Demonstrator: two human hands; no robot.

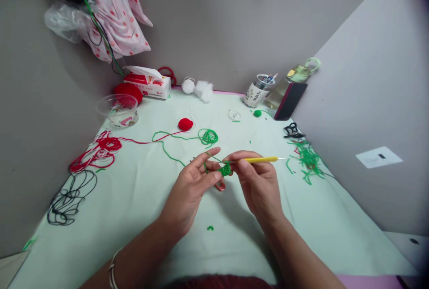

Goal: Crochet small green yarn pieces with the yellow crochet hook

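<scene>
Between thumb and fingers, my left hand (191, 182) pinches a small piece of green crochet (225, 170). Green yarn (173, 158) runs over the raised left index finger and back to a loose green coil (208, 137) on the table. My right hand (257, 177) is closed on a yellow-handled crochet hook (261, 160), its tip pointing left and meeting the green piece. Just below the crochet, partly hidden by the left hand, is a red-handled tool (220, 185) whose kind I cannot make out.
A red ball (185, 124), red yarn (109, 144) and black cord (69, 202) lie left. Green scraps (310, 159), a phone (290, 100), a bottle (284, 85) and a pen jar (256, 92) stand right. Behind are a tissue box (150, 84) and plastic tub (124, 112).
</scene>
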